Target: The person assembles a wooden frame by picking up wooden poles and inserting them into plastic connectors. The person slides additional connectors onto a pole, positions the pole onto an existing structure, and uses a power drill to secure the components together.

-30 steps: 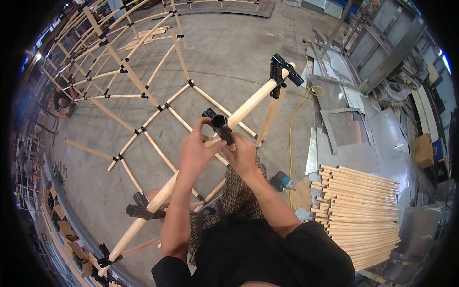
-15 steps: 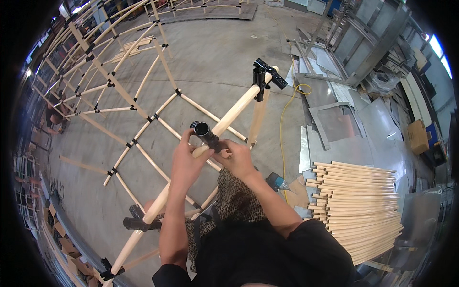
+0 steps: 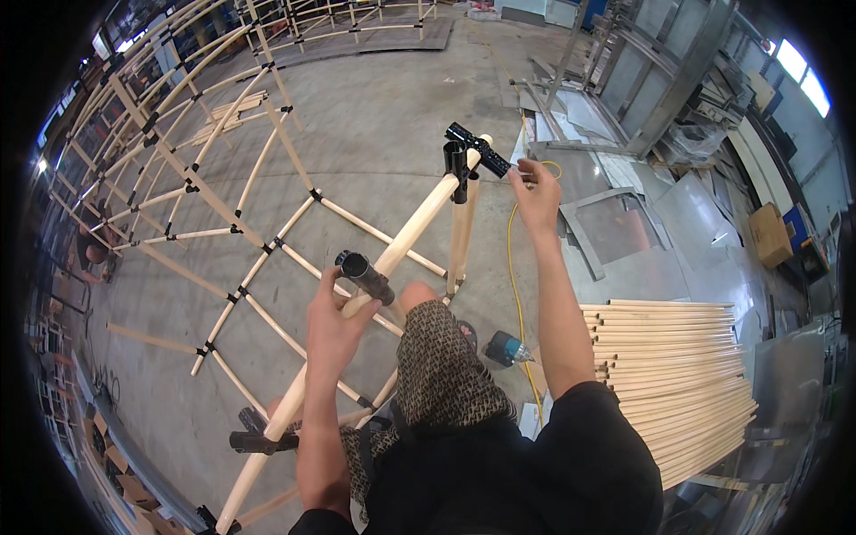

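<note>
A long cream pipe (image 3: 415,225) slants up from the lower left to the far middle. My left hand (image 3: 332,337) is closed round this pipe and a black pipe joint (image 3: 367,277) fitted on it, whose open round mouth faces up. Farther out, my right hand (image 3: 538,198) reaches to the pipe's far end. Its thumb and fingertips pinch the near-right tip of a black pipe connector (image 3: 492,162) mounted crosswise there. Another black joint (image 3: 456,166) stands beside that connector. Lower on the pipe sits a further black joint (image 3: 260,442).
A frame of cream pipes (image 3: 255,305) lies on the floor, joined to a tall pipe rack (image 3: 169,147) at left. On the right are a stack of cream pipes (image 3: 673,366), a teal power drill (image 3: 506,349), a yellow hose (image 3: 514,267) and metal sheets (image 3: 664,241). Another person (image 3: 94,254) crouches far left.
My right hand has left the middle joint and moved up and right to the connector at the pipe's far end. My left hand keeps its hold on the middle joint.
</note>
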Demonstrator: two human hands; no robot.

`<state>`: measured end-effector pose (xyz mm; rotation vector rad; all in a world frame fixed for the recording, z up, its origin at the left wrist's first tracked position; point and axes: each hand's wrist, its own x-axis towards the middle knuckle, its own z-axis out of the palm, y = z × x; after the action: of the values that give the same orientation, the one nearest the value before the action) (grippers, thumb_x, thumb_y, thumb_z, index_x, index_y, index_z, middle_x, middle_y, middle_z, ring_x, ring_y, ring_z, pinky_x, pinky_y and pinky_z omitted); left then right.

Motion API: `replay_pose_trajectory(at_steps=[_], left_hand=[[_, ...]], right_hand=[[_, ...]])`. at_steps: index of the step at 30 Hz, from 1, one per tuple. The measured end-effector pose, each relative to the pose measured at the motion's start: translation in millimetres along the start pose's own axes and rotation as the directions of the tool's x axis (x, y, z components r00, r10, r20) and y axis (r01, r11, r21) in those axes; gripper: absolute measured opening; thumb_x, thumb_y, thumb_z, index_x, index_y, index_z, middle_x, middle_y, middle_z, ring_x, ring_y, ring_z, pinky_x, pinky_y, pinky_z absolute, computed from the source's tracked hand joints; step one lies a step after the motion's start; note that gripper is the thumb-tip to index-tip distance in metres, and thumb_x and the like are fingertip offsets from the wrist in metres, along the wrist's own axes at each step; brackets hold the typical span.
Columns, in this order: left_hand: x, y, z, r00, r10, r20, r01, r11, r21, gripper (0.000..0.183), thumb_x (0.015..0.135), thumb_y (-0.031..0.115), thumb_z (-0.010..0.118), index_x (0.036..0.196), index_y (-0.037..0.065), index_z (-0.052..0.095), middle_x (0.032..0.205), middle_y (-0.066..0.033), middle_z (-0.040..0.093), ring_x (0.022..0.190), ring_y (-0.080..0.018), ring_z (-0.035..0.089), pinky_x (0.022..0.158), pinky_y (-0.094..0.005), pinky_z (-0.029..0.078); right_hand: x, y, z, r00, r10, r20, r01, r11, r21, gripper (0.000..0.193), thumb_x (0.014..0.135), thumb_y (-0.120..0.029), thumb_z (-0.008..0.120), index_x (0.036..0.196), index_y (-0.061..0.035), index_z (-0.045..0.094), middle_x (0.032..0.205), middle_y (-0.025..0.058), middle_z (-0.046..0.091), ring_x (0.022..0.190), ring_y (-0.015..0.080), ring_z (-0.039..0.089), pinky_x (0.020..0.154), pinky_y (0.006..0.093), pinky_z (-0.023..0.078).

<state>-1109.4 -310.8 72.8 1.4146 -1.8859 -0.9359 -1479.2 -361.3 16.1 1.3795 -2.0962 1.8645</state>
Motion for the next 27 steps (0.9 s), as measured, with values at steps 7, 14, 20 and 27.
replay_pose_trajectory(at_steps=[7, 14, 20, 27], left_hand=[[-1, -2, 2, 1.000, 0.012, -0.025, -0.015, 0.996, -0.085, 0.065, 0.076, 0.011, 0.081, 0.130, -0.003, 0.047, 0.075, -0.0146, 0.070, 0.067, -0.0154, 0.066, 0.058, -0.0282, 0.045], [-1, 0, 2, 1.000, 0.014, -0.019, -0.014, 0.999, -0.041, 0.066, 0.076, 0.010, 0.082, 0.130, -0.002, 0.046, 0.077, -0.0147, 0.071, 0.068, -0.0133, 0.066, 0.058, -0.0265, 0.045], [0, -9, 4, 0.999, 0.051, -0.020, -0.051, 0.998, -0.028, 0.065, 0.076, 0.010, 0.081, 0.129, -0.003, 0.045, 0.077, -0.0149, 0.071, 0.067, -0.0121, 0.065, 0.057, -0.0264, 0.044], [2, -2, 6, 0.997, 0.071, -0.021, -0.067, 0.988, 0.142, 0.069, 0.077, 0.015, 0.080, 0.132, -0.003, 0.043, 0.075, -0.0155, 0.068, 0.066, -0.0259, 0.065, 0.061, -0.0340, 0.046]], right_hand=[[34, 17, 20, 0.923, -0.009, 0.385, 0.088, 0.978, -0.189, 0.037, 0.078, -0.022, 0.078, 0.107, 0.0006, 0.071, 0.097, 0.0180, 0.070, 0.085, 0.0301, 0.069, 0.076, 0.0392, 0.052], [33, 29, 45, 0.904, -0.060, 0.423, 0.117, 0.987, -0.110, 0.033, 0.077, -0.017, 0.080, 0.101, 0.0023, 0.069, 0.091, 0.0165, 0.071, 0.080, 0.0258, 0.068, 0.074, 0.0365, 0.052], [32, 37, 60, 0.896, -0.063, 0.439, 0.098, 0.993, -0.058, 0.033, 0.079, -0.011, 0.079, 0.103, 0.0044, 0.063, 0.092, 0.0164, 0.072, 0.080, 0.0251, 0.069, 0.074, 0.0357, 0.054], [30, 40, 63, 0.896, -0.041, 0.443, 0.078, 0.995, -0.065, 0.036, 0.082, -0.016, 0.078, 0.106, 0.0038, 0.060, 0.090, 0.0178, 0.071, 0.078, 0.0247, 0.070, 0.073, 0.0370, 0.054]])
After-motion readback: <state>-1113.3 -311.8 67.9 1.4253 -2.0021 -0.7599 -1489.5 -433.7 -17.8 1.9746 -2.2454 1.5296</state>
